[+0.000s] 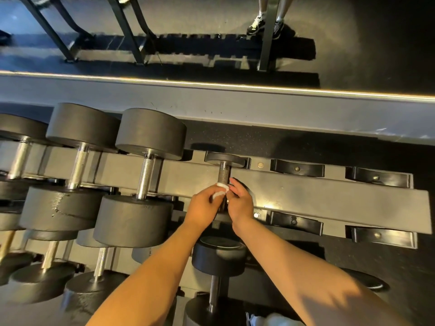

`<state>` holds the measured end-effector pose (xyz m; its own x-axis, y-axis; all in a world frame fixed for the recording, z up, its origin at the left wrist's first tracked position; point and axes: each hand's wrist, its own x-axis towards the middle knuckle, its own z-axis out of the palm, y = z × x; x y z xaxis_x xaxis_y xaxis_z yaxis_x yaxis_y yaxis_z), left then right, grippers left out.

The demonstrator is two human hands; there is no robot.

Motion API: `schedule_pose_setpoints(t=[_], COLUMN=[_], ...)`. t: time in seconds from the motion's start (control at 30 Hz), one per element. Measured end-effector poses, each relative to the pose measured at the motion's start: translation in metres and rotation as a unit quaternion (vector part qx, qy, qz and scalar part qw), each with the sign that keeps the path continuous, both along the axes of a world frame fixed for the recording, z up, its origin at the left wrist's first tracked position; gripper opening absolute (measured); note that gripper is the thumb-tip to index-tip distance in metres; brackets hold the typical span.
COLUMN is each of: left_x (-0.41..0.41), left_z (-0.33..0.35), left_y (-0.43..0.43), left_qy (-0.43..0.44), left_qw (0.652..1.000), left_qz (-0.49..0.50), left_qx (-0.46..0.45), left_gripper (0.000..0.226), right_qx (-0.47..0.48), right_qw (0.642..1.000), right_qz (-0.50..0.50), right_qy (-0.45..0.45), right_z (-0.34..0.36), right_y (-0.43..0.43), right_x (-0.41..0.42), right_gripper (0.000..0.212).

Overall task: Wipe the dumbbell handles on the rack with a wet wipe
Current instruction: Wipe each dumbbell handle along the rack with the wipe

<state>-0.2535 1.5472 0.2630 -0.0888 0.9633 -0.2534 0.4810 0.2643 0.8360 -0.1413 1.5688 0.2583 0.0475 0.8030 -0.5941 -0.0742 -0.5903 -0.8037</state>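
Head view: left hand (204, 204) pinches bunched white wet wipe (221, 191) against near half of small dumbbell handle (223, 174), likely for rubbing contact. Right hand (240, 204) sits against handle's right side, probably steadying it; cannot tell if it grips. Handle is knurled grey metal, far half bare, on rack (306, 191) top tier.

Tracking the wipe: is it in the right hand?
No, the left hand pinches the wet wipe against the dumbbell handle.

On my feed both arms, left forearm (146, 281) and right forearm (313, 278), were bare. Nearer to me than the rack (317, 191), a pale shoe (251, 320) with dark trim and light grey cloth (275, 320) showed.
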Motion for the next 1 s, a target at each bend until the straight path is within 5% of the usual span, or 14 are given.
schedule_pose_setpoints(t=[0.4, 0.63, 1.0], left_x=[0.007, 0.01, 0.006], left_z=[-0.006, -0.008, 0.004], left_y=[0.029, -0.012, -0.03], left_qy=[-0.059, 0.066, 0.106], left_qw=[0.992, 0.996, 0.994], left_qz=[0.108, 0.045, 0.03], left_qx=[-0.007, -0.044, 0.003], left_gripper=[0.023, 0.03, 0.024], right_qx=[-0.034, -0.011, 0.061], right_qw=[0.999, 0.999, 0.996], right_qz=[0.033, 0.041, 0.013], right_qy=[0.008, 0.006, -0.069], right_z=[-0.007, 0.0, 0.013], right_y=[-0.013, -0.025, -0.038], right_x=[0.008, 0.012, 0.019], right_gripper=[0.043, 0.039, 0.027])
